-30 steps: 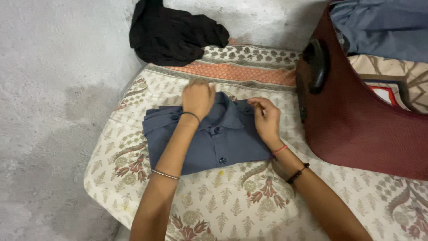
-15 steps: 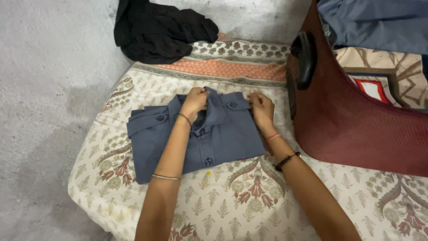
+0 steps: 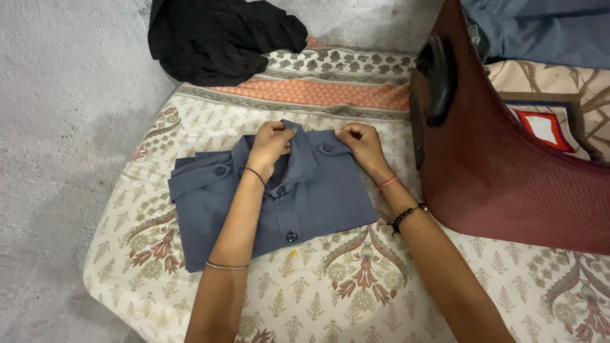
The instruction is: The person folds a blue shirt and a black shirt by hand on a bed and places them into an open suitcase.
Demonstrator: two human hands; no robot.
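My left hand (image 3: 270,141) is closed, pinching the collar of the folded grey-blue shirt (image 3: 318,197) at its far edge; my right hand (image 3: 359,141) pinches the collar's other corner, fingers curled tight on the cloth, though I can't quite tell how much fabric each grip has. The shirt lies flat on the patterned bedsheet (image 3: 356,286), buttons up, with a sleeve fold sticking out on its left side. Just right of the shirt stands the open maroon suitcase (image 3: 508,171); well beyond the shirt's far edge a black garment (image 3: 216,38) is heaped against the wall. Risk as I see it: tugging the collar unevenly could skew the fold, and that loose sleeve flap would likely slip open if the shirt gets lifted by the collar alone.
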